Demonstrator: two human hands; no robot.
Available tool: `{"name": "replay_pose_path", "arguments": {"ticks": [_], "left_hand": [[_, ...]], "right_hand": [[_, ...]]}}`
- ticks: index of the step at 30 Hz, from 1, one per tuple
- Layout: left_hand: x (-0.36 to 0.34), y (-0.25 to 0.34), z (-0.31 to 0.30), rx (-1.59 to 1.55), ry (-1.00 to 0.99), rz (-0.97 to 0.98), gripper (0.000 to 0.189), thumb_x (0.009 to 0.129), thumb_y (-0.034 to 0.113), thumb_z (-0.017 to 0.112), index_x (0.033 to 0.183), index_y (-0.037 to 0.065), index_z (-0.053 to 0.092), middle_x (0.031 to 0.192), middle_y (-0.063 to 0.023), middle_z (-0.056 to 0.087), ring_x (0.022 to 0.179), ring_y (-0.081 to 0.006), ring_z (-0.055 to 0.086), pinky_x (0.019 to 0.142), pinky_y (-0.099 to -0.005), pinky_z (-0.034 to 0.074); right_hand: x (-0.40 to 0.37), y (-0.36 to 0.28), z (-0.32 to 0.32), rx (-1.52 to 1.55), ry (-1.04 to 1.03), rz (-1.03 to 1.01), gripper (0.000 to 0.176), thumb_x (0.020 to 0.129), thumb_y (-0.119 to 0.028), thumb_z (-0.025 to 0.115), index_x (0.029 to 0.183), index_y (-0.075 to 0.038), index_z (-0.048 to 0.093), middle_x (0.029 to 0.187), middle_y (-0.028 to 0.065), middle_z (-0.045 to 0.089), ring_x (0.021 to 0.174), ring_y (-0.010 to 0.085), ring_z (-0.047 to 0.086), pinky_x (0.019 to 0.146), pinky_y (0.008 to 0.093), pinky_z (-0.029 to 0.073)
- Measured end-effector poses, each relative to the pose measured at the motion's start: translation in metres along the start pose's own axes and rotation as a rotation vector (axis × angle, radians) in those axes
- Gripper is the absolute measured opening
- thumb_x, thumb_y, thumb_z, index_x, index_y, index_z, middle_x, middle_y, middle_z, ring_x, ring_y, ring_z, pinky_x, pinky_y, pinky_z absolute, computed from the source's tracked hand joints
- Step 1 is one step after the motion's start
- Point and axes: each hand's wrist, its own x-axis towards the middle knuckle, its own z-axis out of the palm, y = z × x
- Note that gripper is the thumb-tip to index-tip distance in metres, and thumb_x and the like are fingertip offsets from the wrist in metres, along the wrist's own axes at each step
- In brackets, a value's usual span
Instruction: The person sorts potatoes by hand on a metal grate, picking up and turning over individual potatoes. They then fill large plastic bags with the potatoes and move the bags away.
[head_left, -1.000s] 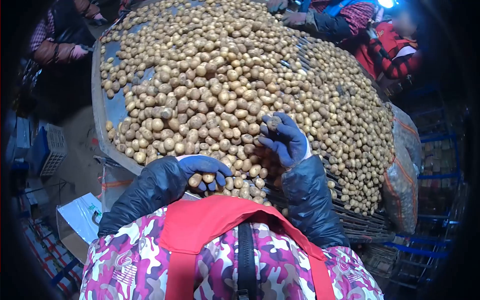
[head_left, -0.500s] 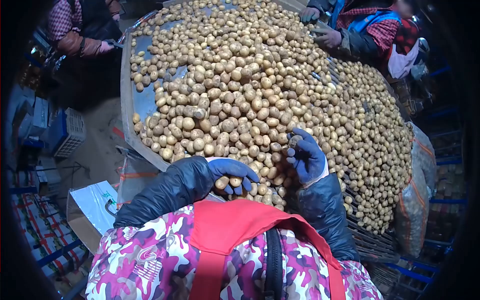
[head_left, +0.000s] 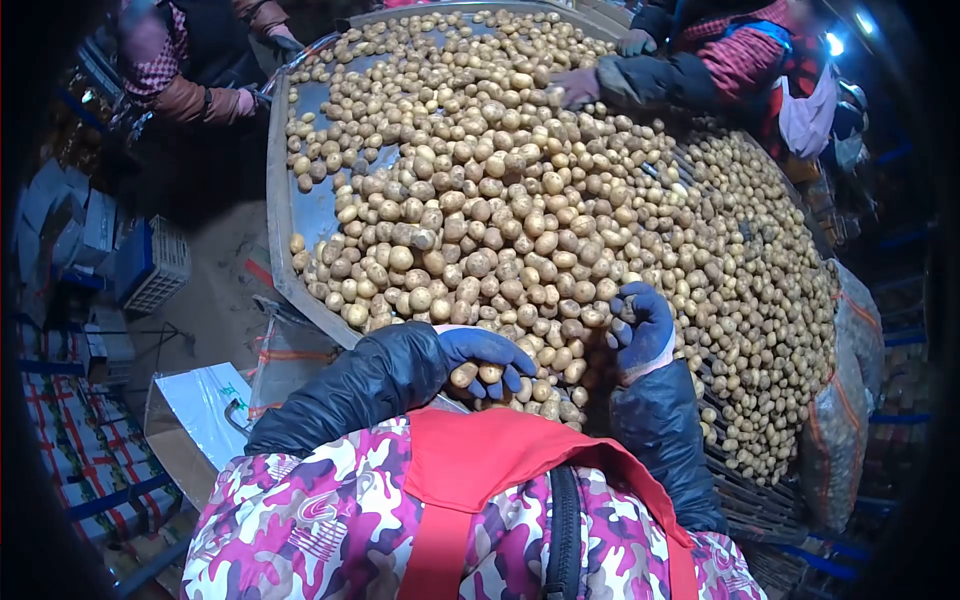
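Note:
A broad heap of potatoes [head_left: 500, 215] covers the metal-rimmed table [head_left: 279, 235] in front of me. At its near edge my left hand [head_left: 490, 350], in a blue glove, is curled palm-down around a couple of potatoes [head_left: 464, 375]. To the right, my right hand [head_left: 650, 328] is raised slightly over the heap in a matching glove. Its fingers are bent towards the thumb around a small potato [head_left: 628, 309], partly hidden by the fingers. Loose potatoes lie between the two hands.
Across the heap at upper right, a co-worker's gloved hand [head_left: 576, 88] reaches onto the potatoes. Another person's hand [head_left: 246, 101] is at the upper left rim. A filled mesh sack [head_left: 838, 430] hangs at the right edge. An open cardboard box [head_left: 180, 440] and a white crate [head_left: 160, 265] stand left.
The view has shifted, so the table sits further right and lower. My right hand's fingers have curled in more. The co-worker at upper right has stretched an arm further over the heap.

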Motion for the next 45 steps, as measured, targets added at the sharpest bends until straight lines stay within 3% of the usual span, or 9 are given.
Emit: {"name": "replay_pose_path", "arguments": {"ticks": [8,14,16,19,26,32,38,44,45], "left_hand": [[0.002,-0.008,-0.009,0.032,-0.072,0.086,0.046,0.093,0.032,0.061,0.132,0.007,0.063,0.109,-0.0036,0.070,0.088,-0.0125,0.064,0.077,-0.0290,0.051],[0.005,-0.006,0.000,0.064,-0.066,0.108,0.044,0.094,0.033,0.061,0.130,0.006,0.063,0.107,-0.0034,0.070,0.086,-0.0123,0.064,0.075,-0.0280,0.052],[0.003,-0.001,0.008,0.088,0.034,0.125,0.044,0.095,0.034,0.061,0.128,0.006,0.064,0.105,-0.0029,0.069,0.086,-0.0122,0.064,0.075,-0.0278,0.052],[0.005,-0.004,0.015,0.082,0.111,0.111,0.042,0.096,0.037,0.062,0.126,0.008,0.065,0.104,-0.0017,0.068,0.081,-0.0100,0.062,0.072,-0.0260,0.053],[-0.020,0.017,0.010,0.183,0.263,0.250,0.041,0.097,0.031,0.059,0.129,0.005,0.063,0.100,-0.0060,0.070,0.082,-0.0140,0.070,0.063,-0.0244,0.053],[-0.075,0.043,-0.025,0.195,0.699,0.523,0.039,0.097,0.030,0.064,0.122,0.000,0.064,0.090,-0.0083,0.067,0.069,-0.0157,0.065,0.059,-0.0266,0.051],[-0.097,0.040,-0.067,-0.010,0.865,0.662,0.033,0.097,0.020,0.063,0.120,-0.004,0.063,0.085,-0.0086,0.064,0.063,-0.0150,0.059,0.051,-0.0281,0.045],[-0.094,0.053,-0.113,0.190,1.059,0.671,0.029,0.091,0.017,0.067,0.114,-0.001,0.068,0.077,-0.0032,0.060,0.062,-0.0114,0.054,0.052,-0.0260,0.044],[-0.094,0.057,-0.120,0.323,1.108,0.668,0.034,0.088,0.019,0.071,0.117,0.001,0.069,0.081,-0.0047,0.066,0.069,-0.0129,0.060,0.061,-0.0286,0.050]], "right_hand": [[-0.001,0.002,0.011,-0.032,0.248,0.122,0.015,0.087,-0.030,0.062,0.077,-0.019,0.060,0.060,-0.0037,0.049,0.043,0.0075,0.039,0.040,0.0243,0.032],[-0.010,0.004,0.014,0.002,0.143,0.090,0.011,0.088,-0.028,0.062,0.085,-0.017,0.062,0.067,-0.0020,0.054,0.051,0.0087,0.046,0.044,0.0247,0.038],[-0.009,0.010,0.021,-0.002,-0.080,-0.041,0.029,0.090,-0.020,0.060,0.117,-0.009,0.061,0.092,0.0054,0.061,0.065,0.0143,0.058,0.061,0.0320,0.054],[-0.010,0.009,0.032,0.172,-0.242,0.062,0.059,0.087,-0.008,0.061,0.143,-0.010,0.044,0.122,0.0104,0.059,0.093,0.0250,0.067,0.083,0.0384,0.057],[-0.017,0.007,0.035,0.135,-0.343,0.021,0.060,0.089,-0.008,0.065,0.144,-0.010,0.043,0.126,0.0102,0.056,0.097,0.0217,0.067,0.086,0.0368,0.057],[-0.022,-0.002,0.038,0.118,-0.405,0.000,0.057,0.088,-0.010,0.066,0.141,-0.006,0.047,0.128,0.0109,0.058,0.102,0.0220,0.064,0.089,0.0391,0.056],[-0.021,0.002,0.041,0.126,-0.286,0.034,0.046,0.078,-0.002,0.064,0.123,-0.003,0.056,0.105,0.0109,0.059,0.080,0.0189,0.065,0.073,0.0347,0.059],[-0.022,0.003,0.032,-0.056,-0.096,-0.042,0.022,0.079,-0.015,0.053,0.094,-0.003,0.063,0.064,0.0018,0.050,0.048,0.0108,0.043,0.046,0.0272,0.040],[-0.025,0.003,0.030,-0.143,-0.099,-0.103,0.021,0.080,-0.014,0.051,0.093,-0.003,0.064,0.065,0.0020,0.051,0.046,0.0099,0.042,0.044,0.0259,0.037]]}}
